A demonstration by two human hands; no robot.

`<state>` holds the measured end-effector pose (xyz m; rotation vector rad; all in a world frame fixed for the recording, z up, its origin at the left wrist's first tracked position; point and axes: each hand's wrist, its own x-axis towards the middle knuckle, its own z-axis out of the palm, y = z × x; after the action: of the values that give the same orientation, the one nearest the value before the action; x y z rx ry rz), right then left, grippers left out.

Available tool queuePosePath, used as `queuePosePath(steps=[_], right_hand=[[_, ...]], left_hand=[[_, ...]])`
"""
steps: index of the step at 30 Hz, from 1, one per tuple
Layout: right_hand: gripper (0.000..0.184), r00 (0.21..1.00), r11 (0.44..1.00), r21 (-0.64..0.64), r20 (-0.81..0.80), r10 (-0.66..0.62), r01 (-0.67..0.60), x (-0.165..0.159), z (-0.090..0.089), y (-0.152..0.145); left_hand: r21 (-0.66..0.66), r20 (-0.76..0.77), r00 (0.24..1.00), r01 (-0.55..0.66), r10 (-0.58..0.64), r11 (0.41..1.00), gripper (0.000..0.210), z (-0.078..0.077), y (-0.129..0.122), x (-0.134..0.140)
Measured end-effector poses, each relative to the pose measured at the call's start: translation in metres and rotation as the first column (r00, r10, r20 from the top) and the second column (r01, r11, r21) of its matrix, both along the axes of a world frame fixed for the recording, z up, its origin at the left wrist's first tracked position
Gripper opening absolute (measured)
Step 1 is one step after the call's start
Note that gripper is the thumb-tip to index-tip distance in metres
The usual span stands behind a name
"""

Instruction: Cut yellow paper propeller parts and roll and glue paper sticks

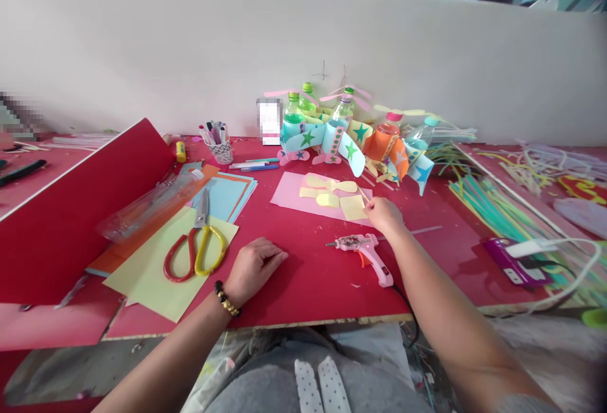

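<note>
My right hand [383,215] is closed in a pinch on a thin pale stick [363,195], its fingertips close to a pale yellow paper square [353,208]. The square lies on a pink sheet [287,191] with a yellow paper propeller [332,184] and other small yellow pieces. My left hand [256,267] rests on the red tabletop, thumb and fingers loosely stretched, holding nothing. Below the pink sheet lies a pink glue gun [363,252], nozzle to the left. Scissors [199,236] with one red and one yellow handle lie left of my left hand on a yellow sheet [147,280].
Bottle planes [339,125] with paper wings and propellers stand at the back. Left of them are a pen cup [220,147] and loose pens [253,165]. A red board [95,210] slants up at left. A purple power strip [515,264] and coloured strips [493,210] lie right.
</note>
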<state>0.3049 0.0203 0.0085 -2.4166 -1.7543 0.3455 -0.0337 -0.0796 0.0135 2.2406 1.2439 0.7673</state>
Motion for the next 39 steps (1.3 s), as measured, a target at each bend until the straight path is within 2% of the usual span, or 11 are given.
queuePosePath(steps=[5, 10, 13, 15, 18, 20, 23, 25, 29, 34, 39], right_hand=[[0.008, 0.997, 0.997, 0.072, -0.07, 0.028, -0.023, -0.001, 0.003, -0.002], [0.007, 0.954, 0.97, 0.205, -0.242, 0.178, -0.129, 0.007, 0.025, -0.014], [0.012, 0.87, 0.948, 0.23, -0.393, 0.298, -0.221, 0.004, 0.046, -0.025], [0.015, 0.72, 0.926, 0.253, -0.582, 0.378, -0.281, -0.008, 0.059, -0.032], [0.018, 0.484, 0.894, 0.227, -0.775, 0.406, -0.386, -0.036, 0.071, -0.037], [0.017, 0.421, 0.855, 0.222, -0.795, 0.437, -0.469, -0.054, 0.072, -0.039], [0.02, 0.373, 0.809, 0.226, -0.798, 0.473, -0.543, -0.07, 0.066, -0.038], [0.024, 0.354, 0.81, 0.216, -0.817, 0.456, -0.546, -0.072, 0.062, -0.036], [0.023, 0.322, 0.846, 0.148, -0.88, 0.349, -0.512, -0.071, 0.06, -0.034], [0.015, 0.439, 0.908, 0.216, -0.819, 0.369, -0.36, -0.076, 0.054, -0.036], [0.016, 0.527, 0.894, 0.306, -0.727, 0.441, -0.327, -0.078, 0.043, -0.042]], left_hand=[[-0.032, -0.004, 1.0, 0.002, -0.002, 0.999, 0.029, 0.001, -0.002, 0.001], [-0.079, 0.022, 0.997, -0.07, 0.071, 0.994, 0.03, 0.01, -0.001, -0.001], [-0.099, 0.113, 0.981, -0.147, 0.158, 0.984, 0.028, 0.023, 0.008, 0.002], [-0.15, 0.23, 0.955, -0.155, 0.187, 0.976, 0.03, 0.033, 0.02, 0.009], [-0.38, 0.412, 0.895, -0.002, 0.171, 0.925, 0.042, 0.046, 0.042, 0.028], [-0.532, 0.523, 0.838, 0.179, 0.156, 0.828, 0.05, 0.048, 0.057, 0.042], [-0.572, 0.589, 0.805, 0.354, 0.07, 0.74, 0.043, 0.043, 0.07, 0.057], [-0.579, 0.613, 0.786, 0.382, 0.075, 0.72, 0.038, 0.036, 0.074, 0.063], [-0.614, 0.682, 0.686, 0.348, 0.254, 0.708, 0.034, 0.023, 0.073, 0.065], [-0.655, 0.693, 0.636, 0.36, 0.339, 0.664, 0.031, 0.019, 0.071, 0.062], [-0.655, 0.711, 0.622, 0.416, 0.328, 0.631, 0.032, 0.021, 0.066, 0.06]])
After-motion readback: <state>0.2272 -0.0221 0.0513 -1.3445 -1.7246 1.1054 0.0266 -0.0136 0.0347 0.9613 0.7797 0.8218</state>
